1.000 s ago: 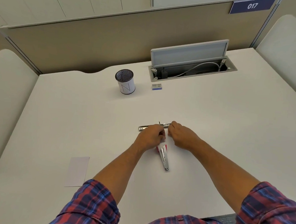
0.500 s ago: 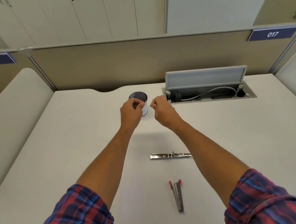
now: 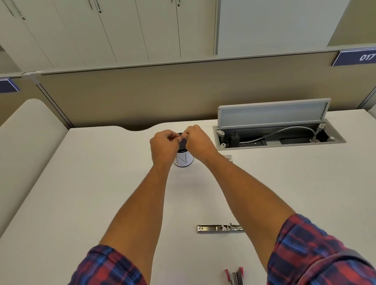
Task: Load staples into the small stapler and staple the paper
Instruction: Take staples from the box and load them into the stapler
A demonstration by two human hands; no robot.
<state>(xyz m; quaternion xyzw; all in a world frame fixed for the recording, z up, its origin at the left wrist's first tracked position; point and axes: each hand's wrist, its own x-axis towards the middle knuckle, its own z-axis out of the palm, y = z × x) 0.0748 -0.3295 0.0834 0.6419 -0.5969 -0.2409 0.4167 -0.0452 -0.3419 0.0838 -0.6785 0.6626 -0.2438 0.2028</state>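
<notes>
My left hand point(image 3: 164, 144) and right hand point(image 3: 199, 140) meet over the mesh cup point(image 3: 183, 157), fingertips pinched; what they pinch I cannot tell | staple magazine point(image 3: 219, 228) near me on desk point(image 3: 94, 170) | stapler body point(image 3: 236, 281) at bottom edge

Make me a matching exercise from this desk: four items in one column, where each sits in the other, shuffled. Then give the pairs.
Items
1. white cup
2. metal staple rail
3. red-tipped stapler body
4. small staple box

Places
A. at the picture's bottom edge, nearest the person
B. right under both hands
C. just in front of the open cable hatch
D. flat on the desk beside the right forearm

Pairs: 1-B, 2-D, 3-A, 4-C
</notes>
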